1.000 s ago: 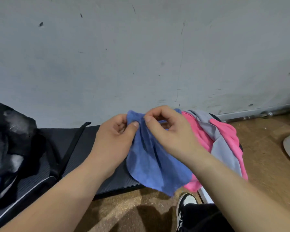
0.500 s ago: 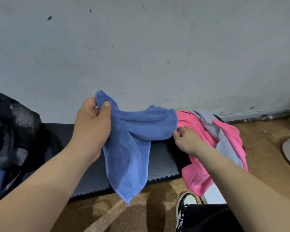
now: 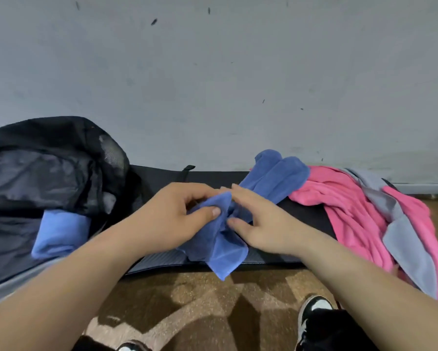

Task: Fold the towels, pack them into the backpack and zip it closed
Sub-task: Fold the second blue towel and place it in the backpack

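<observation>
Here the blue towel [image 3: 273, 177] lies across the black mat [image 3: 159, 178] in front of the person. Its far end is bunched in two thick rolls near the wall [image 3: 212, 72], and its near end hangs over the mat's front edge above the brown floor [image 3: 187, 300].

The left hand [image 3: 172, 214] grips the towel around its middle, with the thumb pressed onto a gathered fold and the other fingers curled over the cloth from above. The right hand [image 3: 261, 219] sits just beside it on the same stretch of towel. Its fingers are fairly straight and spread, laid against the fabric, and its thumb tip touches the fold next to the left thumb. They do not look closed around anything. The two hands nearly touch.

At the left end of the mat is the black backpack [image 3: 48, 168], slumped and gaping, with its mesh-lined flap thrown up. A folded light-blue towel [image 3: 58, 231] sits in its opening, partly under the flap.

To the right, a pink towel [image 3: 339, 198] lies crumpled on the end of the mat and spills down its side, touching the far end of the blue towel. A grey towel [image 3: 410, 239] is draped over the pink one.

A black-and-white shoe [image 3: 314, 310] shows on the floor below the right forearm
</observation>
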A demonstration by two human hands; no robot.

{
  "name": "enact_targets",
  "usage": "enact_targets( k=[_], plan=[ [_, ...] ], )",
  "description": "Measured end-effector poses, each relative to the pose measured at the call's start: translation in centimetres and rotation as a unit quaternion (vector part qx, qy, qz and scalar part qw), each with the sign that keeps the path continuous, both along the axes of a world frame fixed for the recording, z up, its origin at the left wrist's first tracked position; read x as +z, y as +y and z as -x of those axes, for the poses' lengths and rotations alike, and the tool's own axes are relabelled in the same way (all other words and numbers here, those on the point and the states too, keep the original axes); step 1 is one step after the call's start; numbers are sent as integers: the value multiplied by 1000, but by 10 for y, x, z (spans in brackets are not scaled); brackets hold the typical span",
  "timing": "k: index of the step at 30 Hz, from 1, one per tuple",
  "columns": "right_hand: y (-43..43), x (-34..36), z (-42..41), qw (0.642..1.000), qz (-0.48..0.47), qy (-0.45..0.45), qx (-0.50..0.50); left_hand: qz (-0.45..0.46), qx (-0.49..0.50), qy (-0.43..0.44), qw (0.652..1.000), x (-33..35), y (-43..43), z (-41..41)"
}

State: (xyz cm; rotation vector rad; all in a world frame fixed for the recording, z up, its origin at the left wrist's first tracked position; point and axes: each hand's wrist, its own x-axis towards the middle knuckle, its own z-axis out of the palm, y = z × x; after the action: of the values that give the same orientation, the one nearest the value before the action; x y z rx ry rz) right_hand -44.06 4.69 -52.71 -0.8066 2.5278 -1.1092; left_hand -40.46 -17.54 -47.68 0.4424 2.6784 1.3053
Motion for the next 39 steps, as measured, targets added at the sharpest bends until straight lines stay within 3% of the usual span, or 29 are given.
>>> enact_targets(
  k=[3, 6, 11, 15, 20, 23, 26, 31, 34, 39],
  plan=[
    [-17, -5, 0, 999, -23, -7, 45, 18, -3, 20, 1000, 1, -13, -6],
    [-26, -4, 3, 1000, -26, 7, 15, 88, 23, 76, 993, -1, -37, -4],
    [-42, 5, -2, 994, 70, 76, -26, 157, 197, 110, 961, 6, -88, -2],
    [-48, 12, -10, 994, 52, 69, -63, 195, 291, 73, 934, 5, -114, -2],
    [-38, 5, 13, 969, 48, 108, -215, 156, 242, -33, 957, 9, -128, -2],
    [-26, -3, 32, 948, 72, 60, -306, 149, 174, -92, 969, 11, -128, -6],
    [-18, -8, 41, 930, 96, 6, -355, 155, 168, -91, 969, 7, -127, -7],
    [-21, 1, 28, 932, 165, -1, -322, 88, 174, -17, 981, 10, -115, -5],
    [-30, 14, 8, 960, 170, 36, -218, 39, 125, 18, 991, 12, -83, -7],
    [-40, 28, -17, 980, 148, 100, -85, 25, 26, 152, 988, 5, -31, -2]
  ],
)
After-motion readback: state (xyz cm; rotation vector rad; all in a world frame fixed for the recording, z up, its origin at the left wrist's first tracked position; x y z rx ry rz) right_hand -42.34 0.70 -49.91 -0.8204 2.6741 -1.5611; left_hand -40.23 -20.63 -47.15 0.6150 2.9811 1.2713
